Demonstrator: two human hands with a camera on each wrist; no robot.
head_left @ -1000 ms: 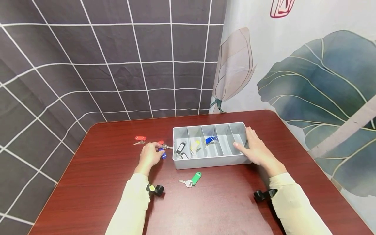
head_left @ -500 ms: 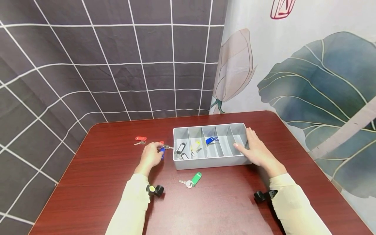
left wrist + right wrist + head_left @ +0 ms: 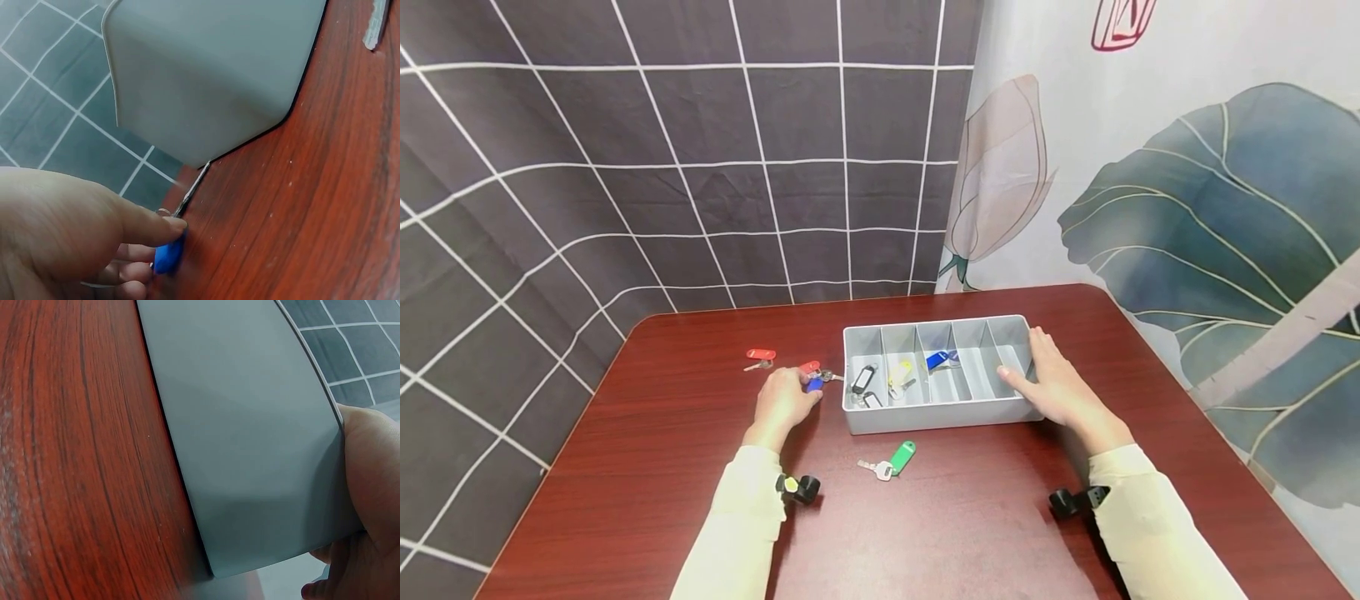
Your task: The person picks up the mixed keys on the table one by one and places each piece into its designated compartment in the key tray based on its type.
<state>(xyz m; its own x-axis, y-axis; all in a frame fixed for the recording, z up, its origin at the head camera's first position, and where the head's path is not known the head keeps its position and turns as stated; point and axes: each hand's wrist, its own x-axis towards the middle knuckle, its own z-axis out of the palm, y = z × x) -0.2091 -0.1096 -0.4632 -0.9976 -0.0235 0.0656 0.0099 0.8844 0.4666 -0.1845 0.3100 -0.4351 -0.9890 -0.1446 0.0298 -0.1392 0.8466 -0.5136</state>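
Observation:
My left hand (image 3: 784, 398) pinches a blue key tag (image 3: 169, 255) between thumb and fingers, low over the table beside the left end of a grey divided tray (image 3: 947, 415). In the left wrist view a key (image 3: 192, 192) runs from the tag towards the tray's bottom corner. A red key tag (image 3: 809, 367) lies just past the fingertips, partly hidden by them. My right hand (image 3: 1054, 375) holds the tray's right end, thumb over the rim and fingers along the outer wall. Inside the tray are black-edged tags (image 3: 863, 379), a yellow tag (image 3: 900, 372) and another blue tag (image 3: 937, 360).
A green key tag (image 3: 903, 457) with its key (image 3: 880, 470) lies in front of the tray. Further left is another red tag (image 3: 762, 354) with a key. Curtains (image 3: 775, 183) hang behind the brown table (image 3: 962, 517).
The blue tag has turned and shifted slightly away from me within my left fingers, and more of the red tag beyond shows. My right hand stays in place on the tray.

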